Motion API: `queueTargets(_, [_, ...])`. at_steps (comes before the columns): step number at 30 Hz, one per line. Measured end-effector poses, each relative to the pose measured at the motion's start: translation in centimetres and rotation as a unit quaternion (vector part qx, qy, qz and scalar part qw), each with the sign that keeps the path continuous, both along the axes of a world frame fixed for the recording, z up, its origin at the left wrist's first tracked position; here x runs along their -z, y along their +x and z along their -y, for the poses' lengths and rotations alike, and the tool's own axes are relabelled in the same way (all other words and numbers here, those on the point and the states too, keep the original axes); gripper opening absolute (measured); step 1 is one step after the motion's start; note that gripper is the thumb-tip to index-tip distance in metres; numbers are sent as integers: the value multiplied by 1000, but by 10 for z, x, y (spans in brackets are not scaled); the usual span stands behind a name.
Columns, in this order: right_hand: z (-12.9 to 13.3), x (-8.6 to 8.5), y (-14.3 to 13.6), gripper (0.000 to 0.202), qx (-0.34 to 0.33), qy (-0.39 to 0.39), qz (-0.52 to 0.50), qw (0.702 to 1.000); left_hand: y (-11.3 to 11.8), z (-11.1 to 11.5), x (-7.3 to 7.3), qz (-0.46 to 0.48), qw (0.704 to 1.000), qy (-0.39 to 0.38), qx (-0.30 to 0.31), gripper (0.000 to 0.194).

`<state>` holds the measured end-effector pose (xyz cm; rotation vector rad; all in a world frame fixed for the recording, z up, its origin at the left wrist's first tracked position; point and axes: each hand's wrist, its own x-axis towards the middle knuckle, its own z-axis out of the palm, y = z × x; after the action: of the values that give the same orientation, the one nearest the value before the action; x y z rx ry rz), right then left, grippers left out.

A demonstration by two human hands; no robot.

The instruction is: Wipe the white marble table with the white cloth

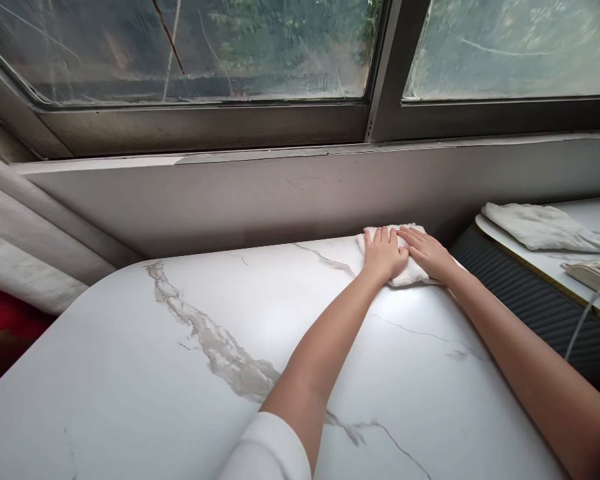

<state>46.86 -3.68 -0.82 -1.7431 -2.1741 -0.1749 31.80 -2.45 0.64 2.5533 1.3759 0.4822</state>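
A white cloth (409,273) lies folded on the far right corner of a white marble-patterned table (130,373). My left hand (384,255) rests flat on the cloth with its fingers stretched toward the wall. Beside it, my right hand (427,253) presses on the cloth's right part, fingers out straight and pointing to the left. The two hands lie close together, the right fingertips near the left hand. Parts of the cloth are hidden beneath both palms.
Behind the table runs a low wall (230,200) under a sliding window (205,127). At right, a second surface (510,248) bears another white cloth (543,227) and a power strip (593,272) with a cable. A pale curtain (25,247) hangs at left, above something red (5,333).
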Motion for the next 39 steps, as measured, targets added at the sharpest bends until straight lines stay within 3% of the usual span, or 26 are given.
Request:
queueTargets(5, [48,0,-4,54,-16,-24,48,998,-11,43,-3,-8,1000,1,19,60])
queueTargets(11, [146,1,-17,54,-12,-19,61,998,-30,125,-7,-21,997,4,71,60])
queueTargets(17, [245,-1,-63,59,9,21,67,997,-73,205,-14,-23,987,-21,155,61])
queueTargets(22, [278,-5,-98,60,13,33,80,996,-107,234,-22,-32,984,-27,174,61])
queueTargets(26, [274,-2,-107,61,7,33,96,995,-118,231,-28,-28,981,-66,181,60])
queueTargets(30, [249,8,-108,61,25,49,115,992,-112,207,-23,-1,984,-90,154,58])
queueTargets(34, [196,8,-111,55,70,-1,122,990,-98,158,-11,18,994,-56,91,56])
queueTargets(39, [98,-9,-121,53,104,-60,109,987,-89,71,-5,22,999,-38,18,54])
